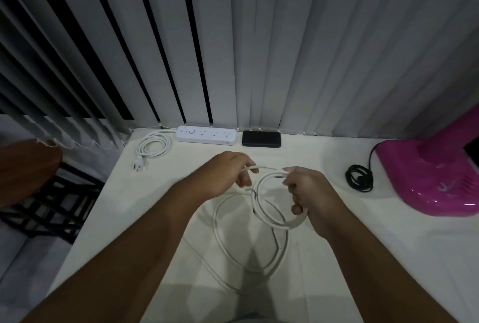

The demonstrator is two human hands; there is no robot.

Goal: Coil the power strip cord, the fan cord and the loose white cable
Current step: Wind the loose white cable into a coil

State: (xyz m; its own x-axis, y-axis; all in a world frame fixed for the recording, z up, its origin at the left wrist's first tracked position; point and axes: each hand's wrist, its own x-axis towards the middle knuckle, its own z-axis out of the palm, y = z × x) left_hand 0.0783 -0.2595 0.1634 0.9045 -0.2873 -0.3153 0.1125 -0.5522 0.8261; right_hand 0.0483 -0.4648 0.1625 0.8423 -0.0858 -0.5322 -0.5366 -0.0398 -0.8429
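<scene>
Your right hand (305, 193) grips the loose white cable (269, 219) coils | your left hand (230, 172) pinches its strand just beside | slack loops lie below both hands.

Dim, soft-focus view; wide-angle bending at edges, faint shadows under forearms.

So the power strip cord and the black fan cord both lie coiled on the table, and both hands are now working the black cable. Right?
Not quite: the head view shows the left hand and right hand working the loose white cable, not a black one. The power strip cord and fan cord do lie coiled on the table.
</scene>
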